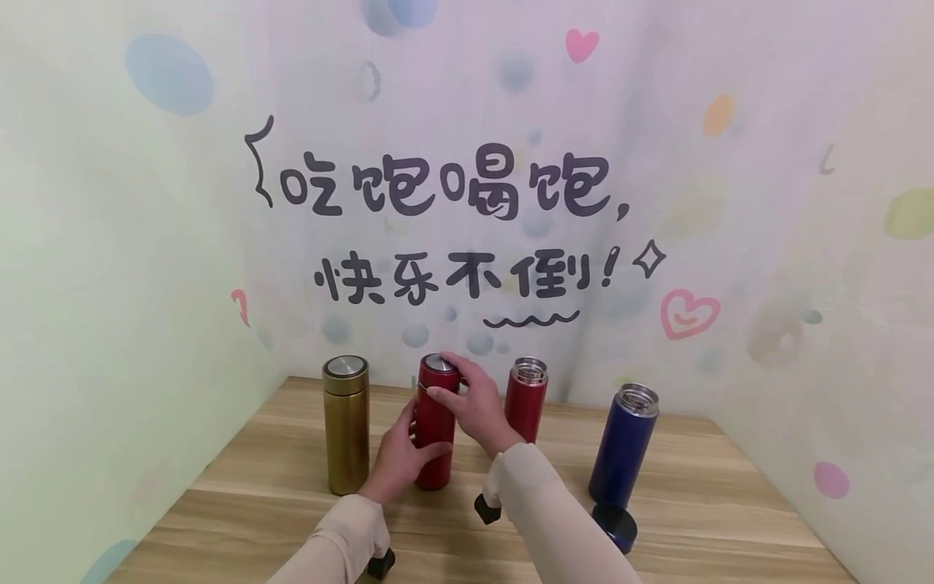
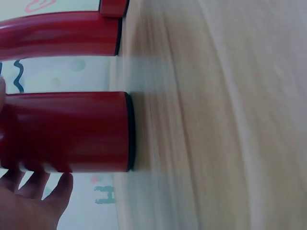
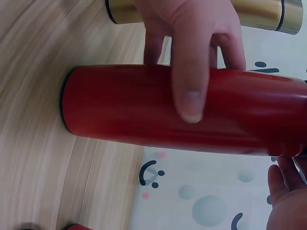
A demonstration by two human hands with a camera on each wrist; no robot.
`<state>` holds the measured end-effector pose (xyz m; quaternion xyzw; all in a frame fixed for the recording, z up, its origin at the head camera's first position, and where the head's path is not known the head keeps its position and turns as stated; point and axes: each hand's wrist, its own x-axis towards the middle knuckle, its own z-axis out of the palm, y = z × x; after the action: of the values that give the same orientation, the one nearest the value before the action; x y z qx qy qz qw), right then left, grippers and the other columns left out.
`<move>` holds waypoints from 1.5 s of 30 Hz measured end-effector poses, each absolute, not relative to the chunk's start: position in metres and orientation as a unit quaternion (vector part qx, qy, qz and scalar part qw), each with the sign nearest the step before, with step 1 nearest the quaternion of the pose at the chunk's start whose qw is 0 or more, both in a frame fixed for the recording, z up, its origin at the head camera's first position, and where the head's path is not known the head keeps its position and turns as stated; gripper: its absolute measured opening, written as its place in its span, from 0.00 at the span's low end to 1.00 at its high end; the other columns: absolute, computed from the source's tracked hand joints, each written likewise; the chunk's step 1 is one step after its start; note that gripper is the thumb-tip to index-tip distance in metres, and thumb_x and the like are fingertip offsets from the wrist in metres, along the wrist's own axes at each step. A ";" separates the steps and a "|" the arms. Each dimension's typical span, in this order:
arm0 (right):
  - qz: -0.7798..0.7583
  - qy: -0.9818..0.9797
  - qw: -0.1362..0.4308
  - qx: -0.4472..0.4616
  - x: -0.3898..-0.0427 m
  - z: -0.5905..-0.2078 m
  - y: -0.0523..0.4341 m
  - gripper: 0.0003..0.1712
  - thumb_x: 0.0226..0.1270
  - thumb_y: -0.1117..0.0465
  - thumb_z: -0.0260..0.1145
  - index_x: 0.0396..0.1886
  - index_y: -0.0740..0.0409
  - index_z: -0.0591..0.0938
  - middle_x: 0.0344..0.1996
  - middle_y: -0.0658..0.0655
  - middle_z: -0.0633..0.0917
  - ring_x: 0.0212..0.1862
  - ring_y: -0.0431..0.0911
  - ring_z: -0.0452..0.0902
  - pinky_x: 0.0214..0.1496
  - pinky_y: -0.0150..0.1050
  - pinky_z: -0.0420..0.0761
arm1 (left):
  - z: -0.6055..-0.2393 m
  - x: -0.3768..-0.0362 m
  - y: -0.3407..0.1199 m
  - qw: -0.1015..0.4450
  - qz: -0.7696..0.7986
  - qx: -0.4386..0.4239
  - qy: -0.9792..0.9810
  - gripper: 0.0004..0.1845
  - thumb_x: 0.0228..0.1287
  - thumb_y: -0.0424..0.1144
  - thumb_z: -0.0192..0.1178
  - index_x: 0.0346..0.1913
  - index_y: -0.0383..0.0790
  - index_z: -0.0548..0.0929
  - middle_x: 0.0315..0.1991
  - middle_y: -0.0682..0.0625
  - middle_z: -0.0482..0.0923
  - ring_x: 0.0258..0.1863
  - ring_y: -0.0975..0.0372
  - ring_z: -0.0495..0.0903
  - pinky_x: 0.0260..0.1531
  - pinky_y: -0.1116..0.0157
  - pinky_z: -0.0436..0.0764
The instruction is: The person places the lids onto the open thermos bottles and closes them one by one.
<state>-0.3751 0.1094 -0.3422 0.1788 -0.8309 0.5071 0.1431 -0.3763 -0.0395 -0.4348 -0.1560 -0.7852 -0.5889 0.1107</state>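
Observation:
A red thermos [image 1: 434,430] stands upright on the wooden table [image 1: 700,503], between a gold thermos [image 1: 346,422] and a second red one [image 1: 527,397]. My left hand [image 1: 400,454] grips its body low down, thumb across the front. In the right wrist view, the left hand's fingers [image 3: 192,52] wrap round the red thermos [image 3: 144,110]. My right hand [image 1: 467,393] grips its cap [image 1: 439,364] from above. The left wrist view shows the red thermos's base [image 2: 72,132] resting on the table [image 2: 216,120].
The second red thermos and a blue thermos [image 1: 623,446] stand uncapped to the right. A dark blue cap [image 1: 614,526] lies at the blue one's foot. Decorated walls [image 1: 146,284] close in the table at the back and both sides.

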 end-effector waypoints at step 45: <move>0.410 -0.876 0.213 0.141 -0.368 -0.340 0.096 0.33 0.60 0.53 0.73 0.65 0.42 0.76 0.58 0.54 0.74 0.59 0.50 0.67 0.50 0.46 0.82 | -0.433 -0.377 -0.042 0.108 -0.578 -0.170 -0.791 0.46 0.56 0.39 0.72 0.75 0.49 0.59 0.64 0.44 0.72 0.60 0.47 0.74 0.55 0.46 0.75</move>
<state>-0.3683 0.0962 -0.3398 0.1411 -0.8758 0.4096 0.2129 -0.3772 -0.0417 -0.4329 -0.1696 -0.7909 -0.5781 0.1075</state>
